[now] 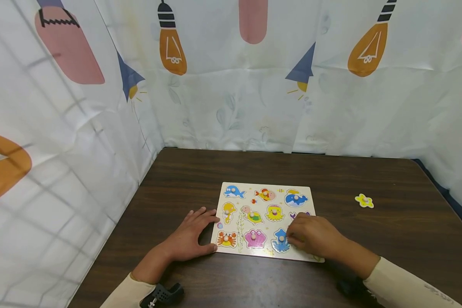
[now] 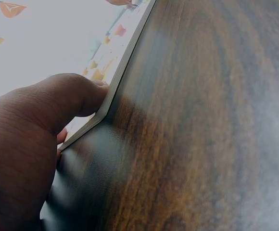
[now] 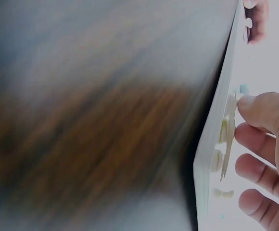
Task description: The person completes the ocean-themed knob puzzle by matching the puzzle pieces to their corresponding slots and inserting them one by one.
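Observation:
A pale peg puzzle board [image 1: 263,254] with sea-animal pieces lies on the dark table. My left hand [image 1: 190,237] rests at its left edge, fingers mostly straight; in the left wrist view the thumb [image 2: 79,94] touches the board near a corner. Over the board's lower right, my right hand [image 1: 315,235] pinches a thin flat puzzle piece [image 3: 229,139], seen edge-on and tilted in the right wrist view. Its printed side is hidden. Beside those fingertips is the blue octopus piece [image 1: 281,242]. The purple piece [image 1: 293,215] is partly covered by the hand.
A yellow flower-shaped piece [image 1: 364,200] lies on the table [image 1: 400,239] to the right of the board. A white printed curtain [image 1: 231,102] hangs behind the table and along its left side.

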`<state>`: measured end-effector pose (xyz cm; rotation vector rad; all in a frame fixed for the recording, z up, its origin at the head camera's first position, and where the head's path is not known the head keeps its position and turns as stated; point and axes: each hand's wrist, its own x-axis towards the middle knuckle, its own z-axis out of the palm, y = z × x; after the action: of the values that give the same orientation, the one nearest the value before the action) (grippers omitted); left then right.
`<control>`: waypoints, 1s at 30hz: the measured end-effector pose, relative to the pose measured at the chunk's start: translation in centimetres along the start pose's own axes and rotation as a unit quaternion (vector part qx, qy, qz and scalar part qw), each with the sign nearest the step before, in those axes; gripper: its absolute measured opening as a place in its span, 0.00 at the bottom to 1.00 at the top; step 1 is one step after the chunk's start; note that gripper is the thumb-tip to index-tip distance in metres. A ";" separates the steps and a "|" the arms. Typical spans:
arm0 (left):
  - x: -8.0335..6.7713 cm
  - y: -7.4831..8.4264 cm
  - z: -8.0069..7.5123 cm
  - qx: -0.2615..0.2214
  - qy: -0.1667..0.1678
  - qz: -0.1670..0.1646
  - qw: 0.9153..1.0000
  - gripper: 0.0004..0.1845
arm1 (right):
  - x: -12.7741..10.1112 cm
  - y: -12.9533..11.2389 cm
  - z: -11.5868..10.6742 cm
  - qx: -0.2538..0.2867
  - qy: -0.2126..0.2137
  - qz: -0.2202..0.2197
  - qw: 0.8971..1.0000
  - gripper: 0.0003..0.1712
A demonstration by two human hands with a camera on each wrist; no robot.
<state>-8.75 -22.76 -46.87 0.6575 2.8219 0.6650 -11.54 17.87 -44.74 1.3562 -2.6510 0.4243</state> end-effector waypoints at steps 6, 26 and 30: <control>0.0 0.1 -0.1 -0.004 0.002 0.005 1.000 0.38 | -0.8 0.8 -0.8 -0.011 -0.020 0.044 0.999 0.05; 0.0 0.0 -0.2 -0.001 -0.002 0.001 1.000 0.39 | -4.6 5.2 -2.7 -0.054 0.018 0.147 0.988 0.10; 0.0 0.1 -0.2 0.003 -0.005 -0.003 1.000 0.39 | -5.4 6.0 -3.0 -0.055 0.021 0.154 0.986 0.10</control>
<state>-8.78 -22.79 -46.67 0.6527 2.8172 0.6495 -13.29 26.31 -44.29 0.8971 -2.8082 0.3288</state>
